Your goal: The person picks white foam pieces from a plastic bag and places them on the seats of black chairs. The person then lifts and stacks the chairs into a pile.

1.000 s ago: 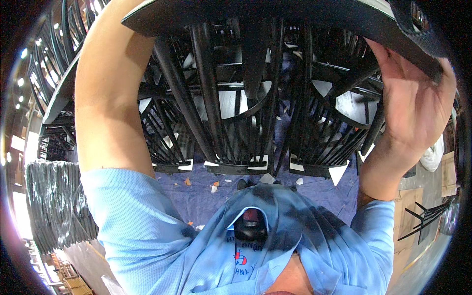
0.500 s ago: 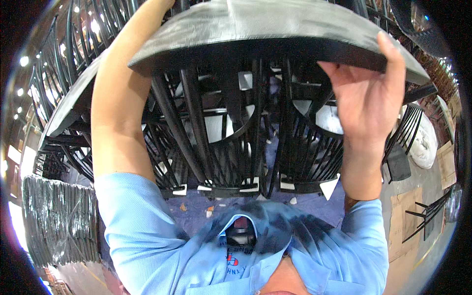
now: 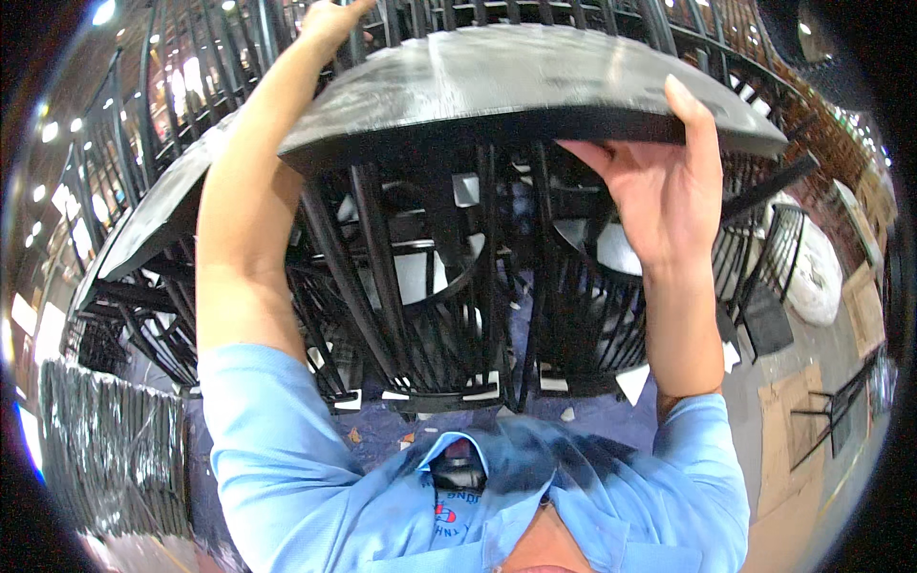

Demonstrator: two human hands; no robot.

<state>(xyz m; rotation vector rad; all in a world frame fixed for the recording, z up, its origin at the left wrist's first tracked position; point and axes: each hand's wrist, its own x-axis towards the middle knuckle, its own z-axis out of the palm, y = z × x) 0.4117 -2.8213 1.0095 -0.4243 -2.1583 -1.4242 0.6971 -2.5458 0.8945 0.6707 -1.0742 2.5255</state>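
In front of me is a black wooden chair with a broad, worn-looking grey-black seat (image 3: 535,76); its dark legs (image 3: 377,239) slope down below it. My right hand (image 3: 669,196) grips the seat's near edge on the right, the thumb side lying underneath and a fingertip over the top. Over the seat's left side stretches my left arm, and my left hand (image 3: 331,21) is at the upper edge of the view, closed around one of the chair's upright back spindles. Part of that hand is cut off, so its fingers show only partly.
Beneath and behind stand several more black spindle chairs (image 3: 611,334), closely packed, with white pads on them. Another grey-black seat (image 3: 158,239) is at the left. A film-wrapped black stack (image 3: 115,449) stands lower left. Cardboard (image 3: 788,449) and a white bag (image 3: 812,277) lie at the right.
The seat has shifted slightly lower in the view, and its right end further left. My right hand has moved left with it. More of my left hand now shows at the top.
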